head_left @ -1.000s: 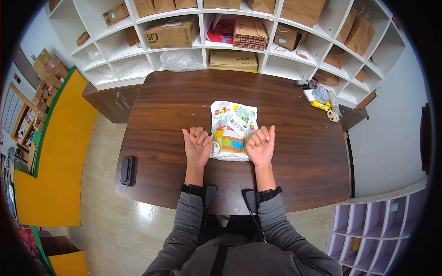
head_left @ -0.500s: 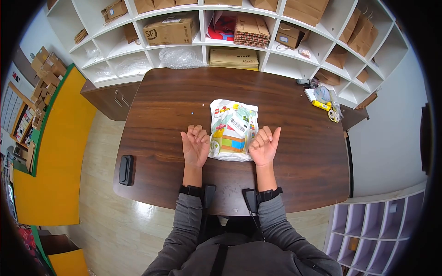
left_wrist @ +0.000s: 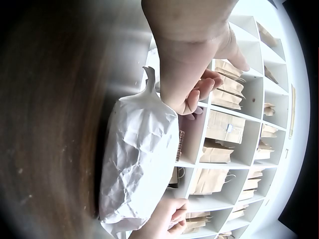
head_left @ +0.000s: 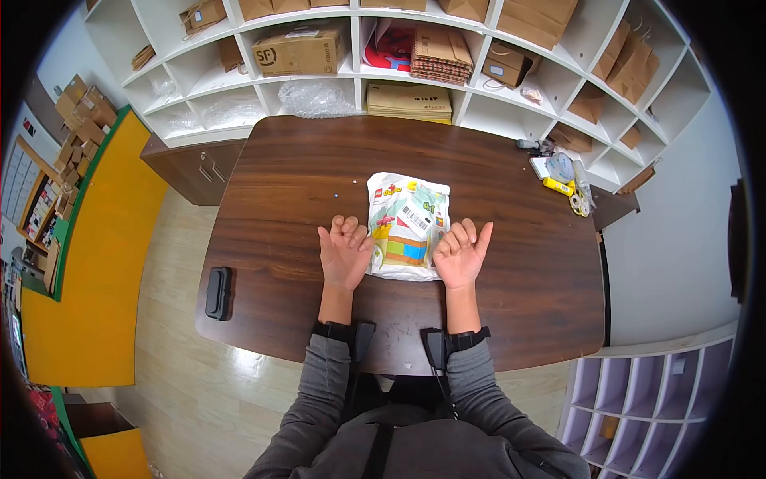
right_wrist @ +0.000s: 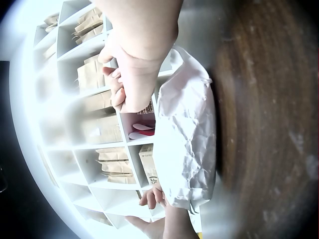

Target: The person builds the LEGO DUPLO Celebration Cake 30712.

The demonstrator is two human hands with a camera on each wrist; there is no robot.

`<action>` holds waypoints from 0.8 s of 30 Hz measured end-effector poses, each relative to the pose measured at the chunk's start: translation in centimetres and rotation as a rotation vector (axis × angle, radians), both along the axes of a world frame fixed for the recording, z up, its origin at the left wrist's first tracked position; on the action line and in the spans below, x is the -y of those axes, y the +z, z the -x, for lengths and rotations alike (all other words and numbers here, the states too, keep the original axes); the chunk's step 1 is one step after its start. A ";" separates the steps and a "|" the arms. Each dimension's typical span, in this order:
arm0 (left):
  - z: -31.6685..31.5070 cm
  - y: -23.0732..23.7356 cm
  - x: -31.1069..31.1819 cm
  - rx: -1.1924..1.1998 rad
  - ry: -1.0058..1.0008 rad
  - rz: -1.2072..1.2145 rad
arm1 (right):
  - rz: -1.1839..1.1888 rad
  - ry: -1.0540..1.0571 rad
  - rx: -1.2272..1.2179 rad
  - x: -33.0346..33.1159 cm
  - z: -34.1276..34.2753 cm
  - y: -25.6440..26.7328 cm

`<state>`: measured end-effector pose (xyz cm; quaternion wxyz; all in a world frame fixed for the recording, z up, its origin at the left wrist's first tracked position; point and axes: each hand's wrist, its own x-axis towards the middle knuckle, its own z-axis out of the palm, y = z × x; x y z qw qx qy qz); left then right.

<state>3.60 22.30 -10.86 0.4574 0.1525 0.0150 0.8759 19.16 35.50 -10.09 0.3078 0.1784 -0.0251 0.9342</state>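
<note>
A white plastic LEGO bag (head_left: pixel 408 227) with coloured printing and a barcode label lies flat on the dark wooden table (head_left: pixel 271 199). My left hand (head_left: pixel 345 255) is palm up at its left edge, fingers loosely curled and thumb pointing outward. On the opposite side, my right hand (head_left: pixel 461 257) mirrors it at the lower right edge of the bag. Neither hand holds anything. Both wrist views show the crumpled white side of the bag (left_wrist: pixel 139 154), puffed up above the tabletop.
A black case (head_left: pixel 219 294) lies near the table's left edge. At the far right corner are a yellow tool (head_left: pixel 558 186), scissors (head_left: pixel 578 203) and clear tape. White shelves (head_left: pixel 351 60) with cartons and paper bags stand behind. Small specks (head_left: pixel 336 195) dot the table left of the bag.
The fingers of both hands have loosened slightly, and the right thumb has tilted outward. The bag has stayed in its place on the table; the head view has shifted a little.
</note>
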 end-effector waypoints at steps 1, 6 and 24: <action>0.0 0.0 0.0 -0.003 -0.008 -0.003 | 0.000 0.000 0.000 0.0 0.0 0.1; 0.0 0.0 0.0 -0.001 0.000 0.002 | 0.046 -0.011 0.052 0.0 0.1 0.1; -0.1 0.0 -0.1 0.001 -0.002 -0.004 | 0.034 -0.012 0.055 0.1 0.2 0.4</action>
